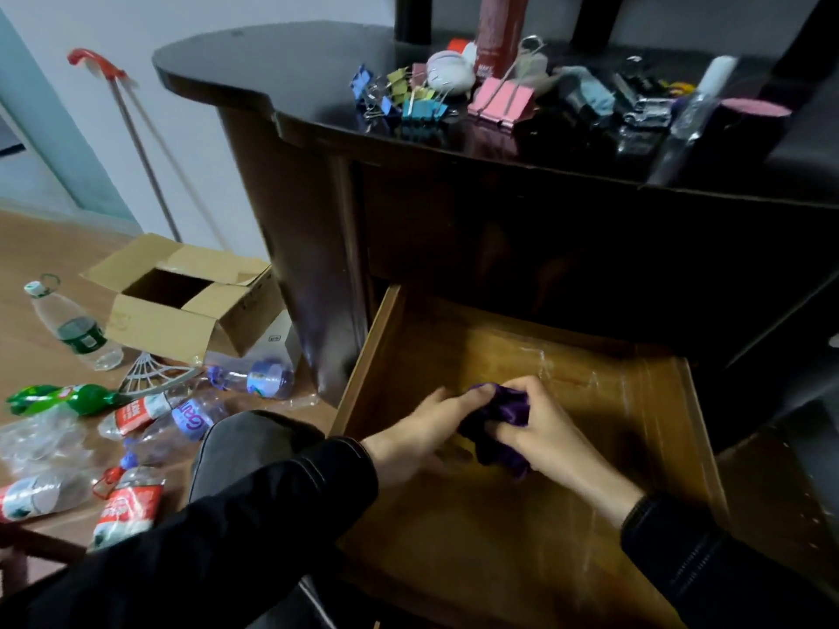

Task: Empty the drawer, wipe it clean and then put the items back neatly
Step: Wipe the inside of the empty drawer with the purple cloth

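Note:
The wooden drawer (644, 401) is pulled out, and its bottom holds nothing but my hands and a cloth. A crumpled purple cloth (501, 408) hangs over the middle of the drawer. My left hand (424, 431) pinches its left side and my right hand (542, 431) grips its right side. On the dark desk top (281, 70) above lie the drawer's items: coloured binder clips (408, 99), a big pink clip (501, 102), a white ball (449, 70), black and metal clips (635, 106).
A red bottle (499, 34) and a dark cup with a pink top (749, 124) stand on the desk. On the floor at left are an open cardboard box (181, 301), several plastic bottles (72, 329) and a mop (131, 129) against the wall.

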{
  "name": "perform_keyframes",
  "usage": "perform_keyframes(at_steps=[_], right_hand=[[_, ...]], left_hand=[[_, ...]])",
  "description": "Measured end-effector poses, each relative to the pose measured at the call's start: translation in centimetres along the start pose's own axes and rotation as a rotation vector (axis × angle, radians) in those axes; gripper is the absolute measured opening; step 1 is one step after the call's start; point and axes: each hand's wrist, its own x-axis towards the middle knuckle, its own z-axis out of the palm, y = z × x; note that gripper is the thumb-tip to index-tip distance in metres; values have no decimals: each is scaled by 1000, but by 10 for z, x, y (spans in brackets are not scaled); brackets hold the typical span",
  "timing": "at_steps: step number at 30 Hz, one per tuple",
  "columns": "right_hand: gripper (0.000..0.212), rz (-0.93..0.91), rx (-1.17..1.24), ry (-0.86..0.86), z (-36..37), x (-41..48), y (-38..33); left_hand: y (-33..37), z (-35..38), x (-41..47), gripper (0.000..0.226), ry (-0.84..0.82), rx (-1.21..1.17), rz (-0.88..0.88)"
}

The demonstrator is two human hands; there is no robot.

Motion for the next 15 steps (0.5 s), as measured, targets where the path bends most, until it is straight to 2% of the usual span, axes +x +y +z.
perform_keyframes(at_steps=[2, 5, 7, 10, 12, 15], right_hand=[[50, 4, 52, -81, -5, -9, -2], [80, 12, -26, -177, -25, -17, 4], [71, -60, -287, -72, -50, -22, 18], [39, -195, -856, 224, -91, -24, 50], [33, -171, -974, 293, -108, -25, 71], [31, -97, -966, 281, -108, -25, 88]], left_hand=[[-3, 14, 8, 33, -139, -270, -65], [-5, 20, 22, 21, 30, -346, -18], [-8, 14, 32, 26, 151, -291, 36], [-7, -3, 49, 34, 257, 14, 175], [-1, -13, 63, 41, 260, 256, 259], [12, -22, 87, 25, 360, 640, 468]])
